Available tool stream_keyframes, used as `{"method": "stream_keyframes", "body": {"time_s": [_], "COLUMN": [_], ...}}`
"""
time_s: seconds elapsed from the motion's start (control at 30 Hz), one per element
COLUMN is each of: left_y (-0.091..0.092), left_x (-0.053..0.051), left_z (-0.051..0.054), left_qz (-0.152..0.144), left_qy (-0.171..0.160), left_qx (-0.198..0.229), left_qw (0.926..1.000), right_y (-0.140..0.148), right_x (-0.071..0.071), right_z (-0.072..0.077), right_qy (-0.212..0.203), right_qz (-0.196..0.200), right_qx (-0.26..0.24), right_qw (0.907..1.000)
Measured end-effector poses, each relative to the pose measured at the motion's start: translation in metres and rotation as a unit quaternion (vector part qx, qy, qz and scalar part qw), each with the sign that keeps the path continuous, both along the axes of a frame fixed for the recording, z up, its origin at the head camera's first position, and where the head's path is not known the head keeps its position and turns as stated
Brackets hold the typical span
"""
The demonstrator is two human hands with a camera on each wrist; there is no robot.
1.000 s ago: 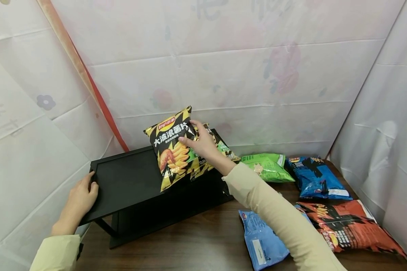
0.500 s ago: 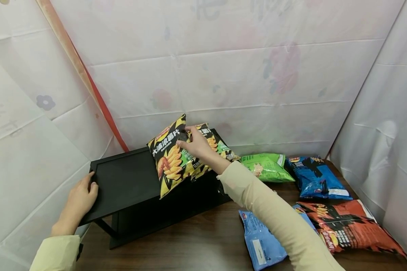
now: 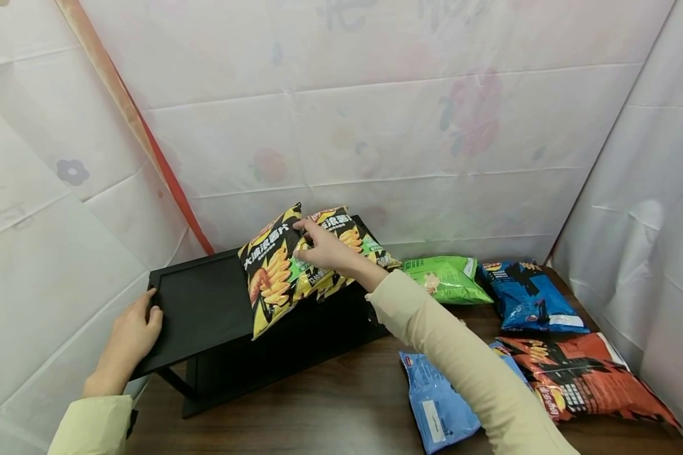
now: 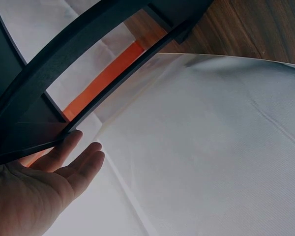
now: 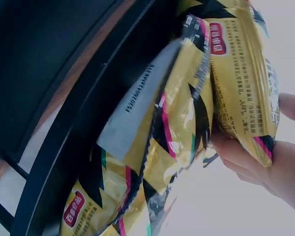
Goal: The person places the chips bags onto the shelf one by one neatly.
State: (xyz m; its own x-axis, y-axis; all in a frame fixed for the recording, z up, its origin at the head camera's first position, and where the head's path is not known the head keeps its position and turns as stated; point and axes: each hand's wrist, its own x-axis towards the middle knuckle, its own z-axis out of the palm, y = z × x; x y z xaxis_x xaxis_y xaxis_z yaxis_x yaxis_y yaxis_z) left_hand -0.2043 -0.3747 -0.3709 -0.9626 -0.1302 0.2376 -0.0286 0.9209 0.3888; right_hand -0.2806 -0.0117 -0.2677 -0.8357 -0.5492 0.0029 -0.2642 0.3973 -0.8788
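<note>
My right hand [image 3: 331, 251] holds a black-and-yellow bag of potato chips [image 3: 273, 275] by its right side, thumb and fingers on either side in the right wrist view. The bag leans over the top of a two-tier black shelf [image 3: 205, 303]. A second, matching chip bag [image 3: 350, 237] lies right behind it on the shelf's right half, partly hidden by my hand. At the shelf's left end, my left hand [image 3: 132, 332] grips the rim, its thumb over the top; in the left wrist view the other fingers [image 4: 88, 164] hang loosely below the edge.
On the brown wooden table [image 3: 296, 404], right of the shelf, lie a green chip bag [image 3: 446, 278], a dark blue bag [image 3: 532, 297], a red bag [image 3: 592, 379] and a light blue bag [image 3: 438, 401]. A white printed sheet [image 3: 404, 126] hangs behind.
My right hand has moved left and down with the chip bag, which now lies lower and flatter over the shelf's top. The left hand has stayed on the shelf's rim.
</note>
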Motion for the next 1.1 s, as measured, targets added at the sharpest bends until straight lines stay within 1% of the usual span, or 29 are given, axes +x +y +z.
{"method": "stream_keyframes", "body": {"time_s": [0.07,0.17,0.2,0.27,0.37,0.43,0.6,0.7,0.87,0.93,1.1], "left_y": [-0.001,-0.002,-0.002,-0.002,-0.001,-0.001,-0.001,-0.001,-0.002,-0.001,0.000], "left_x": [0.000,0.000,0.000,0.000,0.000,0.001,0.001,0.001,0.001,0.001,0.002], "left_z": [0.000,0.000,0.000,0.000,0.000,0.000,0.001,0.001,0.002,0.003,0.002], "left_qz": [0.001,0.002,0.003,0.004,0.004,0.004,0.004,0.005,0.005,0.005,0.006], "left_qy": [0.000,0.000,0.002,0.003,0.005,0.005,0.002,0.002,-0.001,-0.002,-0.002], "left_qx": [-0.001,-0.001,-0.003,-0.004,-0.007,-0.006,-0.005,-0.004,-0.002,0.000,-0.005], "left_qw": [1.0000,1.0000,1.0000,1.0000,1.0000,1.0000,1.0000,1.0000,1.0000,1.0000,1.0000], "right_y": [-0.003,-0.010,-0.012,-0.016,-0.019,-0.020,-0.018,-0.015,-0.013,-0.013,-0.014], "right_x": [0.002,0.005,0.006,0.007,0.008,0.008,0.008,0.008,0.011,0.012,0.013], "right_z": [-0.002,-0.004,-0.004,-0.007,-0.011,-0.013,-0.015,-0.015,-0.016,-0.017,-0.020], "right_qy": [0.037,0.085,0.097,0.108,0.108,0.100,0.107,0.107,0.094,0.092,0.087], "right_qz": [-0.008,-0.032,-0.042,-0.054,-0.059,-0.054,-0.033,-0.006,0.039,0.047,0.050], "right_qx": [0.032,0.076,0.086,0.086,0.069,0.062,0.099,0.128,0.161,0.171,0.194], "right_qw": [0.9988,0.9930,0.9907,0.9890,0.9900,0.9915,0.9887,0.9860,0.9818,0.9799,0.9758]}}
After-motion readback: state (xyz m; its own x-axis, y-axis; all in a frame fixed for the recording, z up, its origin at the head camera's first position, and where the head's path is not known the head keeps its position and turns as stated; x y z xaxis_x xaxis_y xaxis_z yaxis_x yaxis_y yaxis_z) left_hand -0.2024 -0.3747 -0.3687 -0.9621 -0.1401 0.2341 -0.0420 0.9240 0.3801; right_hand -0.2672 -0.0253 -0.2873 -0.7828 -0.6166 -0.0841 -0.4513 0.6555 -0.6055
